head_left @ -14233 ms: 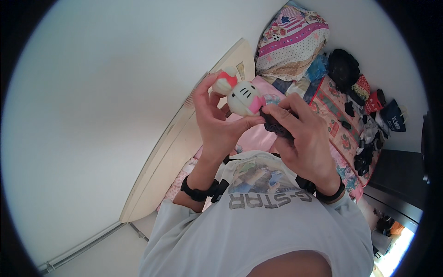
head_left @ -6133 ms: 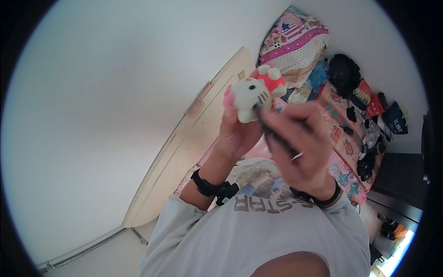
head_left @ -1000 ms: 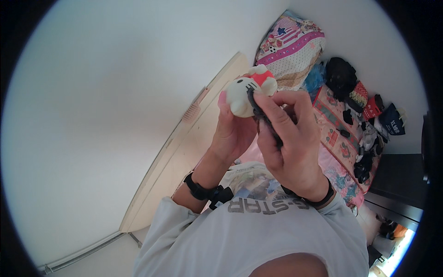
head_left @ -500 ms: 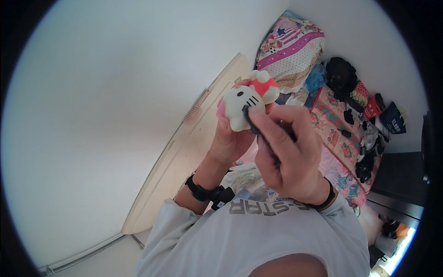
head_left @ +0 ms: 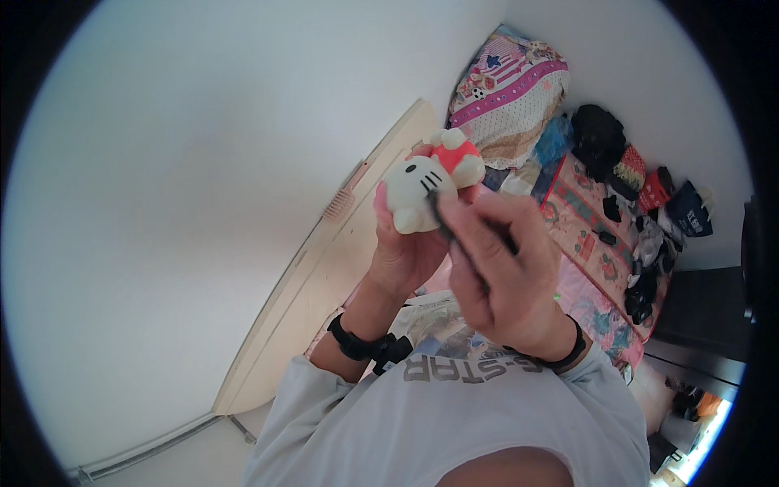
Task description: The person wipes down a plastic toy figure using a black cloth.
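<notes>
A white cat figurine (head_left: 410, 191) with a red body and a pink bow lies tilted in my left hand (head_left: 406, 258), whose fingers wrap round it from below and behind. Black whisker lines and an eye show on its head. My right hand (head_left: 511, 272) is closed in a pinch on a dark cloth (head_left: 442, 219), pressed against the side of the figurine's head. Its fingers are slightly smeared by motion, and most of the cloth is hidden inside them. Black bands circle both wrists.
A pale headboard (head_left: 324, 268) runs along the wall, with a pink comb (head_left: 339, 203) on its edge. Beyond my hands, a bed holds patterned bedding (head_left: 511, 97), a black bag (head_left: 599, 140), a blue plastic bag (head_left: 554, 140) and a navy bag (head_left: 688, 209). A dark cabinet (head_left: 702, 312) stands at right.
The figurine and my left hand have shifted slightly left, and the head has turned a little. My right hand has moved slightly left with the cloth, still against the head.
</notes>
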`<state>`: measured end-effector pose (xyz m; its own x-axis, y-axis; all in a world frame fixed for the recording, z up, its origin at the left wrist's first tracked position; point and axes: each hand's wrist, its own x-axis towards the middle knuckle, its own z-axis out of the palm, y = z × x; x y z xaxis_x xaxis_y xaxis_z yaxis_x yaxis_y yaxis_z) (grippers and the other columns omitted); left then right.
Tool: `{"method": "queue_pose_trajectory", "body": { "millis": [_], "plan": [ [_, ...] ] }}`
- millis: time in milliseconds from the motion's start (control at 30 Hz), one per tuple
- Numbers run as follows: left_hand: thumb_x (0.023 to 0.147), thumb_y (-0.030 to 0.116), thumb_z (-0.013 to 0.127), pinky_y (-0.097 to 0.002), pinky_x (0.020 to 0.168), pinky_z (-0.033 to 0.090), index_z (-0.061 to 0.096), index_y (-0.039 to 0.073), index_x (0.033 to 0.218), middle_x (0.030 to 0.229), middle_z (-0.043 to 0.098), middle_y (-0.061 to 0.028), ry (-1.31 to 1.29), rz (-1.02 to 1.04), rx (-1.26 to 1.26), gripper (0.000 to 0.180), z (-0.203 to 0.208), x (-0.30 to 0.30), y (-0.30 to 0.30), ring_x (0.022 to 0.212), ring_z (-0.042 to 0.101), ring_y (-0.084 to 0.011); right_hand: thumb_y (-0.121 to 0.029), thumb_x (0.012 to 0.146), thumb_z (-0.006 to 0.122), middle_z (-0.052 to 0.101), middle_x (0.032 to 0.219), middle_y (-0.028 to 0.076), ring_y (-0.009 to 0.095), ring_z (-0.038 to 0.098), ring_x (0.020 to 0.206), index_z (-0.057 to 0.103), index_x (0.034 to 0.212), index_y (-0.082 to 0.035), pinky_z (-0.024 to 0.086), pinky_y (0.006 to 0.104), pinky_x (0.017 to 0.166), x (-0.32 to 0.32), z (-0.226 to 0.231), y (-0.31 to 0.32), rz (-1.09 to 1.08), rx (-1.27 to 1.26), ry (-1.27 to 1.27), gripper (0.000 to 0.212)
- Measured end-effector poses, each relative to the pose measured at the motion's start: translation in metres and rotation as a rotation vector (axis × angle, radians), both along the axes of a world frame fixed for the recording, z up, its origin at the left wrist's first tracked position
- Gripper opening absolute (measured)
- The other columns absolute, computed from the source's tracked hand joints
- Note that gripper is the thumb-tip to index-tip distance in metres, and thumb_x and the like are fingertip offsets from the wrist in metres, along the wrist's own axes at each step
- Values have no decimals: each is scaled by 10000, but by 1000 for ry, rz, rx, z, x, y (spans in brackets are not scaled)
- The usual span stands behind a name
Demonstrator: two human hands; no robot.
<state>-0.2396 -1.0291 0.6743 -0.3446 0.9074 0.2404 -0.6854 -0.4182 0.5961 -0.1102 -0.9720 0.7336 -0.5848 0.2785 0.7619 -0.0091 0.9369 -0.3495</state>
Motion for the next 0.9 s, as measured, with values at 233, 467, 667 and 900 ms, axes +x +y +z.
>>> {"method": "queue_pose_trajectory", "body": {
  "millis": [233,467,667,900],
  "plan": [
    [792,779,592,-478,1160,382,318,126,1511,1507,407,-132,173,77,-78,1009,-11,-8,-11,1378,441,-323,87,753,657,574,1007,142,245,608,737,660,1190,32,509,310,628,11,4,12,115,-204,-9,440],
    [720,720,739,-556,1144,372,373,85,1467,1439,448,-105,214,51,-22,1046,-13,-12,-12,1348,468,-318,-4,656,677,623,1068,62,269,554,920,767,1044,-118,481,361,766,15,11,45,-60,145,2,415],
    [733,655,774,-565,1142,367,390,45,1439,1410,468,-125,270,83,-56,1009,-13,-8,-12,1347,468,-322,26,717,636,603,1079,75,267,526,876,758,1100,-117,454,363,743,12,0,36,-143,192,-70,427],
    [833,646,675,-543,1108,419,406,42,1415,1442,451,-133,380,30,91,880,-12,-7,-10,1346,477,-331,42,735,635,621,1045,88,275,548,909,751,1097,-93,468,350,777,9,-29,48,-208,-173,60,403]
  ]
}}
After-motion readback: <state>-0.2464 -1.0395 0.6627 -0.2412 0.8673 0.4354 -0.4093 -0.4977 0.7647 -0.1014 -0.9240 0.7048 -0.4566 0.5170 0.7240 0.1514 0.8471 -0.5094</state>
